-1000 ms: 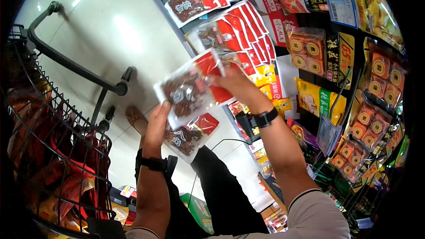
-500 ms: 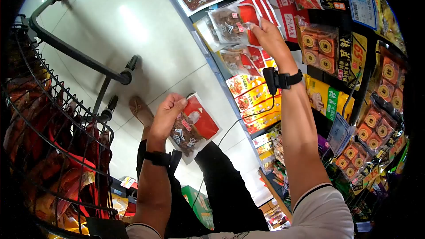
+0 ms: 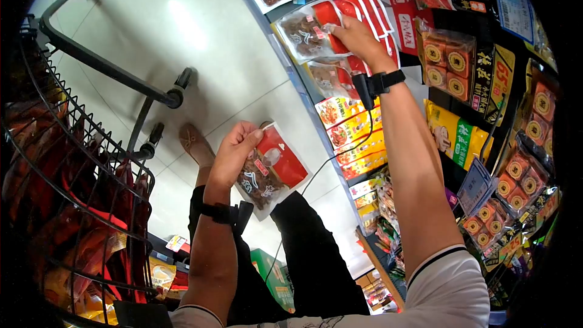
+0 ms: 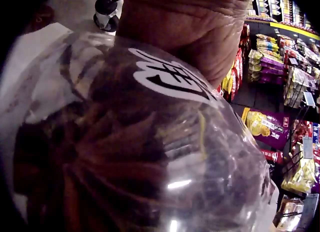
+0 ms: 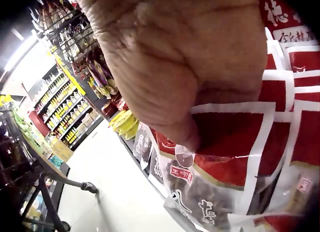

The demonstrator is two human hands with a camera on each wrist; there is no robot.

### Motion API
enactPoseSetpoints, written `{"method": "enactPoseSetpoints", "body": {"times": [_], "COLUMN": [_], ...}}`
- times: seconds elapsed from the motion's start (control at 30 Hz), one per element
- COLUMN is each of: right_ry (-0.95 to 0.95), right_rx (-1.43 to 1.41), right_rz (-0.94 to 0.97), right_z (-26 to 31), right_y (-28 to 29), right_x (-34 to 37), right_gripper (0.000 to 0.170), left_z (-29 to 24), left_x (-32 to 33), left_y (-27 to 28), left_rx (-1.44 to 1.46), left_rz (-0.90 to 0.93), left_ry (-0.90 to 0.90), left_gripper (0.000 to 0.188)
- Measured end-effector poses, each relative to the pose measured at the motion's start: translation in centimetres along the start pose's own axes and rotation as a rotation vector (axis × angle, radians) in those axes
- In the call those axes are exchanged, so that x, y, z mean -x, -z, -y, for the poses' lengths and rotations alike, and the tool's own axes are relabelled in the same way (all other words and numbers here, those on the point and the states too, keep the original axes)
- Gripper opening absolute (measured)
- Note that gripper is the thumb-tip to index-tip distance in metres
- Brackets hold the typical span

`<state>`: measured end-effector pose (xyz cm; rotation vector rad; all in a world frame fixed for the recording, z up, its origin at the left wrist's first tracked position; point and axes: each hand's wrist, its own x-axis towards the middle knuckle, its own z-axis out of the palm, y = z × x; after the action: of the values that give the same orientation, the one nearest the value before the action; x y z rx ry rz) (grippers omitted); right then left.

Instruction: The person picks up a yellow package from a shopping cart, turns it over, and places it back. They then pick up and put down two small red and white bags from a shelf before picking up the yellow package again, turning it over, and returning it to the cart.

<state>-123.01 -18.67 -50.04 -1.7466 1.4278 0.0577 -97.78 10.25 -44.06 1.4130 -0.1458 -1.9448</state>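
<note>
The left hand (image 3: 237, 155) pinches a flat red-and-clear plastic packet of dark brown dried pieces (image 3: 284, 161), thumb over its upper edge and fingers curled behind, holding it tilted above the pale floor (image 3: 243, 42). The right hand (image 3: 358, 41) pinches the red end of a second, similar clear-windowed packet (image 3: 303, 33), which lies on the overlapping row of red-topped packets (image 3: 378, 11) on the shelf.

The second packet rests near the shelf's front edge, so a careless tug or nudge could send it, or a neighbour, over onto the floor. The glossy film looks slippery, and a loose pinch at one edge might let the left packet swing or drop. The thin black cable (image 3: 331, 161) hanging between the arms (easy to forget) could catch a packet's corner.

The right wrist view shows the thumb (image 5: 186, 137) pressed on the red face, with the fingers hidden past the packet's top edge; the head view shows both packets together. The left wrist view gives the clear window close up, but not the fingertips.
</note>
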Motion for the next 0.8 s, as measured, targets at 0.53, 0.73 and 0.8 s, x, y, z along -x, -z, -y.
{"method": "enactPoseSetpoints", "body": {"times": [0.53,0.73,0.8], "right_ry": [0.04,-0.007,-0.055], "right_rx": [0.469,0.545,0.544], "right_rz": [-0.347,-0.381,-0.36], "right_z": [4.7,3.9,3.2], "right_y": [0.3,-0.2,-0.6], "right_x": [2.8,2.4,2.2], "right_gripper": [0.034,0.026,0.025], "left_z": [0.6,0.4,0.2], "left_x": [-0.2,-0.4,-0.3], "left_y": [0.1,-0.1,-0.3], "left_rx": [0.054,-0.021,-0.029], "left_rz": [0.014,-0.023,-0.018], "left_ry": [0.007,0.022,0.014], "left_gripper": [0.021,0.018,0.017]}}
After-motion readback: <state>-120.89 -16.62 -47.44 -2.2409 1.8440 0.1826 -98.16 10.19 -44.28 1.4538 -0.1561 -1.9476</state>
